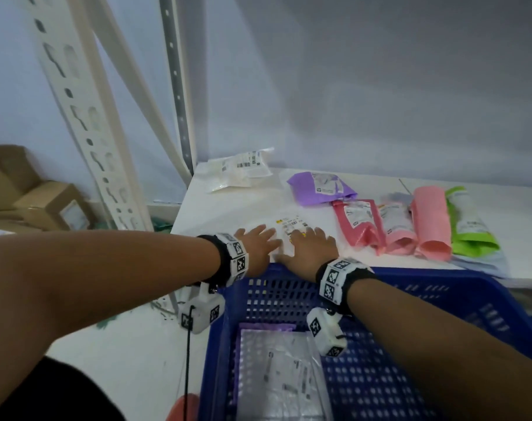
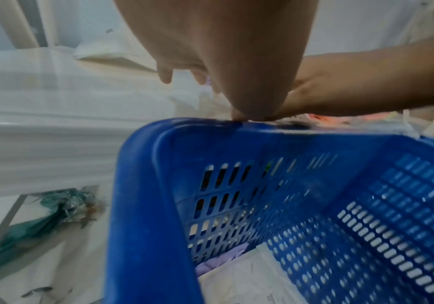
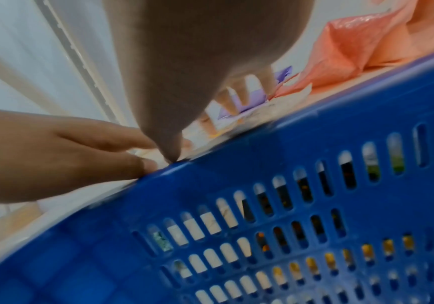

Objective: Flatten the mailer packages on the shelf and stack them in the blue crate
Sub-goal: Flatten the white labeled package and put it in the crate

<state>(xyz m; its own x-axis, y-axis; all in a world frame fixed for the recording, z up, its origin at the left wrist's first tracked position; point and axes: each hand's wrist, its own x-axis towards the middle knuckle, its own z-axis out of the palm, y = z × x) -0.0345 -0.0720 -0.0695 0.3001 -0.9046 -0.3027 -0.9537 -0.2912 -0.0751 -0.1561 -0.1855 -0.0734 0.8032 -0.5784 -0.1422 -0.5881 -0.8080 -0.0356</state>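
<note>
Left fingers [image 1: 266, 235]: spread flat, pressing down on the white mailer [image 1: 289, 230]; in the left wrist view the palm blocks most of them.
Right fingers [image 1: 315, 233]: spread and straight, flat on the same mailer, just beside the left hand [image 1: 257, 247].
Right hand [image 1: 312, 249]: covers the mailer's right half; the heel sits at the blue crate's [image 1: 410, 279] far rim.
White mailer: lies on the shelf [image 1: 228, 208] at its front edge, label up; most of its outline is hidden under both hands, and the print is too blurred to read.
Blue crate: directly below the shelf's front edge, cut off at the bottom and right of the head view; a flat clear mailer [image 1: 277, 378] lies in it on a purple one [image 1: 258, 327], which shows only as a thin edge.
Other mailers: purple [image 1: 319, 188], three pink [image 1: 357, 223], [image 1: 395, 223], [image 1: 432, 221] and green [image 1: 468, 226] stand in a row to the right of the hands, close together; a white one [image 1: 242, 173] lies at the back left corner.
Open room: bare shelf between the hands and the back white mailer.
Wrist views: blurred; the shelf shows only in slivers over the crate rim.
</note>
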